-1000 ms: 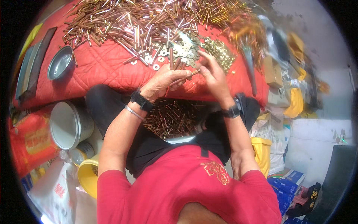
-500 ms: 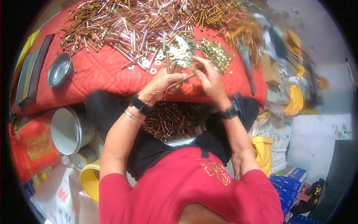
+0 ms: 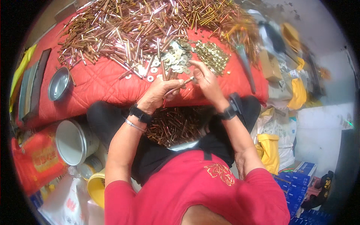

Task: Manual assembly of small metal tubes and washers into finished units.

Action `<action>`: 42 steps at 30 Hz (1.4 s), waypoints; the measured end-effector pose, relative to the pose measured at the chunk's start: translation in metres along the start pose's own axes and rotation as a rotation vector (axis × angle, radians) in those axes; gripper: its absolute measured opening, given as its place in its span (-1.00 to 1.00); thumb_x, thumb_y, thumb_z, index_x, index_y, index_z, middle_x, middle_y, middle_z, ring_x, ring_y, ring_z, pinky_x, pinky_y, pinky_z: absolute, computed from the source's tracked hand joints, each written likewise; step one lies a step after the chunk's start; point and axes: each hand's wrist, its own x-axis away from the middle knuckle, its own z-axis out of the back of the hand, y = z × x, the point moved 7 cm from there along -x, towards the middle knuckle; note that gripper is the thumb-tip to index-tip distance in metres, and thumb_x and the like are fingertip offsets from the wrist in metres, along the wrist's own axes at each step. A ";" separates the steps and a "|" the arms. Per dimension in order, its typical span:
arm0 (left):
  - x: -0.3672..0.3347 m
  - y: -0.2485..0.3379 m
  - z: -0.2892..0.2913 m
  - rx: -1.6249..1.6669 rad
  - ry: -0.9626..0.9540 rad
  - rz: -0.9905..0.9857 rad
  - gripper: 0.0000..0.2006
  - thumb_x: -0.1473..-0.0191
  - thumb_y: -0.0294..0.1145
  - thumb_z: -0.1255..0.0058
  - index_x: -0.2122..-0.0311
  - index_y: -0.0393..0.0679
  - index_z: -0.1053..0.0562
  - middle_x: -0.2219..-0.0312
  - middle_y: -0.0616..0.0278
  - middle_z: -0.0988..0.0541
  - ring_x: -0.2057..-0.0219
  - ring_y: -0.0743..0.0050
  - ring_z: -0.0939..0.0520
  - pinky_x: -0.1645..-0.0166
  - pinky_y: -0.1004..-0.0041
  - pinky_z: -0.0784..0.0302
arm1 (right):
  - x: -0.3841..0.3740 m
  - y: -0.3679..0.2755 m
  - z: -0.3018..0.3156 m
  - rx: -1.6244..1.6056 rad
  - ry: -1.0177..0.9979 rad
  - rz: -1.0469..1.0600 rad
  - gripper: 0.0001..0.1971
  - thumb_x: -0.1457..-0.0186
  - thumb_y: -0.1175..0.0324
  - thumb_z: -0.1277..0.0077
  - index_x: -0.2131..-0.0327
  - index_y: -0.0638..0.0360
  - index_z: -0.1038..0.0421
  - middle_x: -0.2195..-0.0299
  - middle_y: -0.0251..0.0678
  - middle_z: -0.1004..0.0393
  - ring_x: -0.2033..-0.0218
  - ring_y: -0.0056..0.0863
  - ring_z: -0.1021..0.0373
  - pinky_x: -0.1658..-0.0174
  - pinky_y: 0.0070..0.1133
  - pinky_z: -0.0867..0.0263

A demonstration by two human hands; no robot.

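Observation:
My left hand [image 3: 159, 92] is closed round several thin copper-coloured metal rods. One held rod [image 3: 182, 86] points right, and others stick up past the thumb. The fingertips of my right hand [image 3: 208, 83] pinch at the right end of that rod, on a small shiny piece too small to name. Just beyond the hands lie a heap of flat, pale washers [image 3: 175, 59] and a pile of small brass-coloured pieces, perhaps nuts [image 3: 212, 57]. A large heap of similar rods [image 3: 127, 32] covers the far part of the red padded cloth [image 3: 99, 82].
More rods [image 3: 172, 129] lie below the cloth's near edge, between my legs. On the left are a metal bowl [image 3: 59, 85], a white bucket [image 3: 71, 142] and a yellow bucket [image 3: 96, 187]. Yellow bags [image 3: 268, 152] and blue boxes [image 3: 298, 187] stand to the right.
My right fingers have come in closer on the rod's end. The rods in my left hand have tilted slightly. The whole view has shifted a little.

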 end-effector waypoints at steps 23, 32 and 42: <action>0.002 0.006 -0.005 -0.341 -0.036 -0.017 -0.76 -0.05 -0.36 -0.08 0.21 -0.23 -0.39 0.63 0.44 -0.33 0.66 0.70 -0.32 0.59 0.65 -0.22 | -0.023 0.043 0.038 -0.117 -0.315 -0.324 -0.68 -0.24 0.17 0.21 0.23 0.22 -0.42 0.54 -0.31 -0.46 0.62 -0.59 -0.38 0.47 -0.60 -0.32; -0.013 0.004 0.033 0.599 0.104 -0.055 -0.69 -0.07 -0.48 0.02 0.07 -0.32 -0.33 0.40 0.18 -0.46 0.43 0.52 -0.46 0.35 0.55 -0.43 | -0.158 0.131 0.071 1.188 0.020 0.268 -0.84 0.15 0.46 -0.02 0.38 0.04 -0.42 0.26 -0.23 -0.28 0.23 -0.19 -0.33 0.26 -0.34 -0.36; -0.009 0.004 0.051 0.546 0.265 -0.182 -0.69 -0.03 -0.53 -0.08 0.11 -0.38 -0.35 0.36 0.10 -0.52 0.33 0.28 -0.61 0.16 0.37 -0.62 | -0.129 0.044 0.076 0.611 0.267 0.413 -0.91 0.02 0.53 0.00 0.37 0.16 -0.40 0.39 -0.21 -0.36 0.40 -0.22 -0.38 0.35 -0.40 -0.32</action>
